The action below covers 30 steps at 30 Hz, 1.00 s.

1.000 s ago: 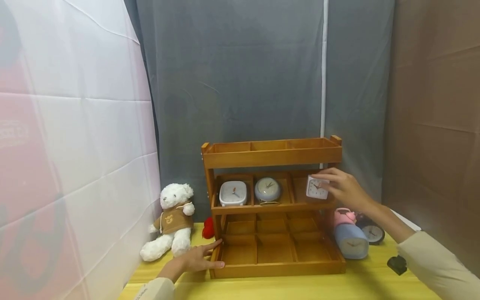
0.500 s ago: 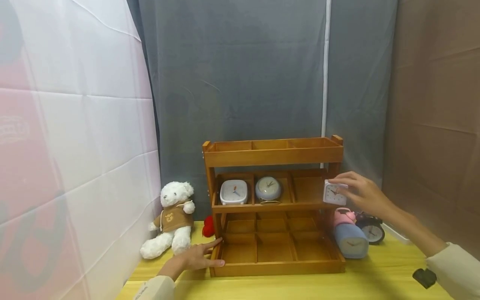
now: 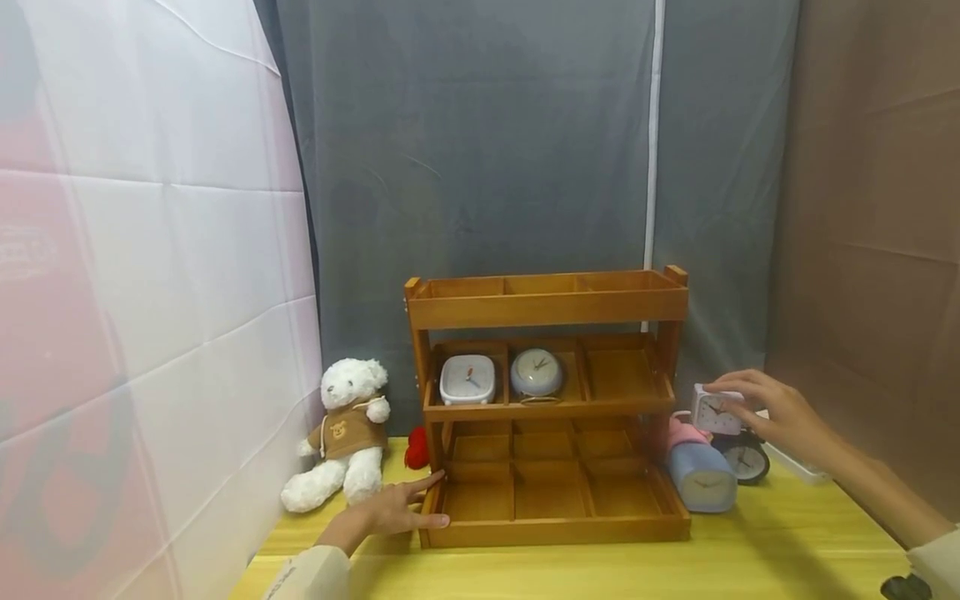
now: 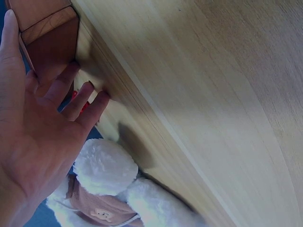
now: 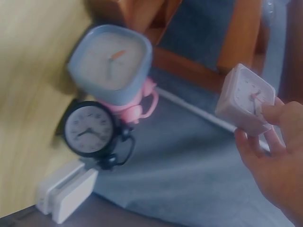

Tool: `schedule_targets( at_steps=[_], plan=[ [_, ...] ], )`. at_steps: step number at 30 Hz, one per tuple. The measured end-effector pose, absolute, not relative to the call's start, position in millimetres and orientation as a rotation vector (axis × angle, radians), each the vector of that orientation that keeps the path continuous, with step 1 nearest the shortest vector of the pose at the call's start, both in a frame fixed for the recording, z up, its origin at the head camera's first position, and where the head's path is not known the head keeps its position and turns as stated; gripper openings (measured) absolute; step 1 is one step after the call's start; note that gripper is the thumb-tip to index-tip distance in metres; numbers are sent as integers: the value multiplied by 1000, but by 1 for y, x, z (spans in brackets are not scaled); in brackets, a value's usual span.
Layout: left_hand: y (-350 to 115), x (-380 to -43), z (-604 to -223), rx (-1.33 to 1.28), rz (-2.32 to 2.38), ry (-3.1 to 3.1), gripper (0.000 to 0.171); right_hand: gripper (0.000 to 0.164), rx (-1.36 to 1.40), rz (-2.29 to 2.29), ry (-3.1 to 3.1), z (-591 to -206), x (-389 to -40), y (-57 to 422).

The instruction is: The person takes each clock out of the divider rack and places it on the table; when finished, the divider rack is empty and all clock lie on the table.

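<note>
In the head view, I find my right hand pinching a small white clock, held aloft to the right of the wooden rack, in front of and above the black clock. My left hand rests with thumb and forefinger spread against the rack's near left edge, gripping nothing. The pink object is partly covered by the blue clock. The right sleeve is cut off at the frame edge.

In the left wrist view, my left fingers are extended beside the rack; they hide part of a red object. The stuffed bear is cropped below.

In the right wrist view, the thumb lies over the clock's face edge, fingers behind the casing. I judge it light, stiff and smooth, probably plastic, so liable to slip; the dial looks the fragile part. Best hold: opposite sides of the casing, clear of the dial. Blur obscures the numerals, and I cannot identify the white block.
</note>
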<state>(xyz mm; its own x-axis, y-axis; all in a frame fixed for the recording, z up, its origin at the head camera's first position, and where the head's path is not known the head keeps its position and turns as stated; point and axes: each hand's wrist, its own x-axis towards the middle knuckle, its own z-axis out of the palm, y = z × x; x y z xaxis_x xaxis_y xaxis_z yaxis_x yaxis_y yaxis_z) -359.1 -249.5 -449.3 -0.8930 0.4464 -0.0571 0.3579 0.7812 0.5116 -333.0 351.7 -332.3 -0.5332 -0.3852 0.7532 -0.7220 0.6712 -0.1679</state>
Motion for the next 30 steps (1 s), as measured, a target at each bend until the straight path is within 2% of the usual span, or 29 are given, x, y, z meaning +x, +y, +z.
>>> schedule_targets(
  at_steps=[9, 20, 30],
  plan=[
    [-250, -358, -446, 636, 748, 2784, 92, 46, 901, 672, -2128, -369, -339, 385],
    [-246, -351, -439, 625, 774, 2768, 90, 44, 689, 524, -2192, -421, -349, 428],
    [-247, -354, -443, 604, 784, 2756, 92, 45, 724, 498, -2193, -466, -356, 446]
  ],
)
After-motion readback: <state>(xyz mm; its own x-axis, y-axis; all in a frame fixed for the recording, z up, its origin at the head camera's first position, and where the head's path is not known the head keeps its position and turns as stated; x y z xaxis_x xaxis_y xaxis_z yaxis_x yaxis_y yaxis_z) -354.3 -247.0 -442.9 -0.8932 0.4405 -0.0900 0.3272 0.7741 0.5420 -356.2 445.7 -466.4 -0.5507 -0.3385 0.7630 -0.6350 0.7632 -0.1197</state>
